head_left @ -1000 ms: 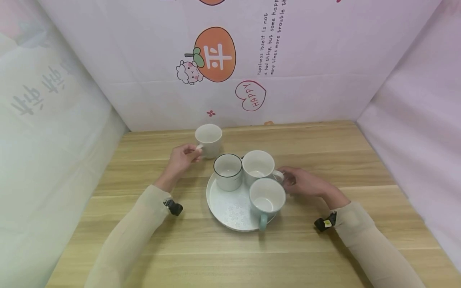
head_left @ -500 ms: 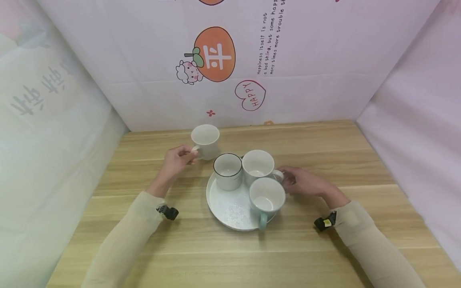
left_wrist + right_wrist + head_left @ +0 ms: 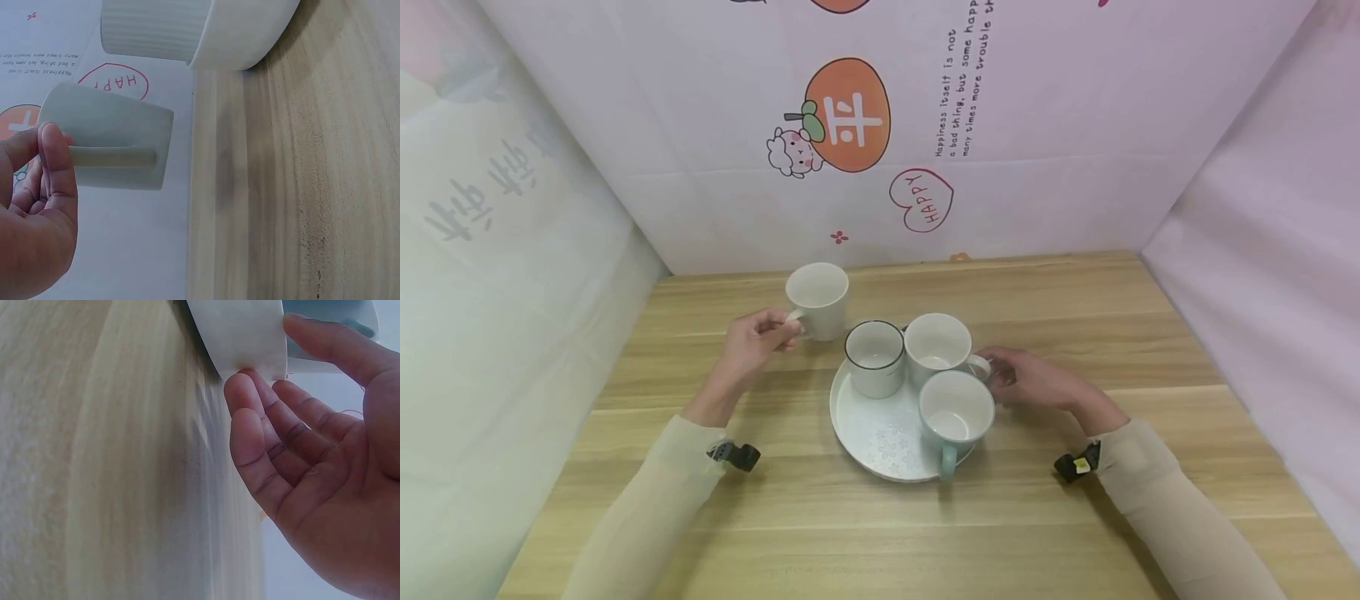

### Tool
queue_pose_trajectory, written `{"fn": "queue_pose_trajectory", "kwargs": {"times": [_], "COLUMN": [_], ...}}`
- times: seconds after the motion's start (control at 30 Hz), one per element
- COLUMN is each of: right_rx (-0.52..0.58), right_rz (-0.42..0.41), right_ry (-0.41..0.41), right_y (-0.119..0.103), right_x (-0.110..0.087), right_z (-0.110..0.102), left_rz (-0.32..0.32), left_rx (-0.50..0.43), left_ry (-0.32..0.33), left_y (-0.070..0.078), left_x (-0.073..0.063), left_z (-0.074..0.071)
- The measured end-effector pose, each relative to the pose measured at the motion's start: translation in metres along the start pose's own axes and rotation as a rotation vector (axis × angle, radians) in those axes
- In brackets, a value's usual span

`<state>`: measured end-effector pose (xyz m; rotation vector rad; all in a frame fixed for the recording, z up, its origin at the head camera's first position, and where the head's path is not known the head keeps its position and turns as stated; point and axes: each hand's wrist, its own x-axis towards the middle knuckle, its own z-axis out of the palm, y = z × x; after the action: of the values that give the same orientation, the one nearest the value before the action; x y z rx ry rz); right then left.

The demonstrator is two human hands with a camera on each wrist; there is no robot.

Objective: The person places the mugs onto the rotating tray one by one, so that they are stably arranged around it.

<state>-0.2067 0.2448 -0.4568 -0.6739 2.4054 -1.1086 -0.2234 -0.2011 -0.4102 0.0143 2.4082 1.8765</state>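
My left hand (image 3: 754, 340) pinches the handle (image 3: 115, 157) of a plain white mug (image 3: 823, 320) behind and left of the tray. The mug is upright, and its base shows apart from the tabletop in the left wrist view. At the right side of the round white tray (image 3: 876, 446), my right hand (image 3: 1030, 379) grips the wall, thumb at the rim and fingertips (image 3: 245, 394) against the outside. Three mugs stand on the tray: a black-rimmed one (image 3: 877, 382), a white one (image 3: 934, 343) with its handle toward my right hand, and one with a teal handle (image 3: 957, 408) facing me.
The wood-grain table (image 3: 850, 550) ends at a printed white cloth backdrop (image 3: 1037, 200). White cloth also hangs along the left (image 3: 535, 275) and right (image 3: 1262, 250) sides. Each sleeve carries a small black wrist camera.
My left hand has moved left and slightly toward me with the white mug, away from the tray. My right hand, the tray and its mugs have stayed in place.
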Motion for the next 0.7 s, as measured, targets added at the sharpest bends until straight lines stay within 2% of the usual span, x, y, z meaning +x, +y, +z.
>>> {"fn": "queue_pose_trajectory", "kwargs": {"times": [0.33, 0.53, 0.7], "right_rx": [-0.009, -0.010, -0.005], "right_rz": [-0.002, -0.003, -0.003], "right_ry": [0.004, 0.004, 0.003], "right_y": [-0.001, -0.002, -0.002], "right_x": [-0.001, -0.001, -0.001], "right_z": [0.000, 0.000, -0.001], "left_rz": [0.044, 0.074, 0.095], "left_rx": [0.035, 0.013, -0.041], "left_ry": [-0.029, -0.038, -0.042], "left_y": [0.010, 0.016, 0.021], "left_x": [-0.019, -0.032, -0.041], "left_z": [-0.012, -0.016, -0.018]}}
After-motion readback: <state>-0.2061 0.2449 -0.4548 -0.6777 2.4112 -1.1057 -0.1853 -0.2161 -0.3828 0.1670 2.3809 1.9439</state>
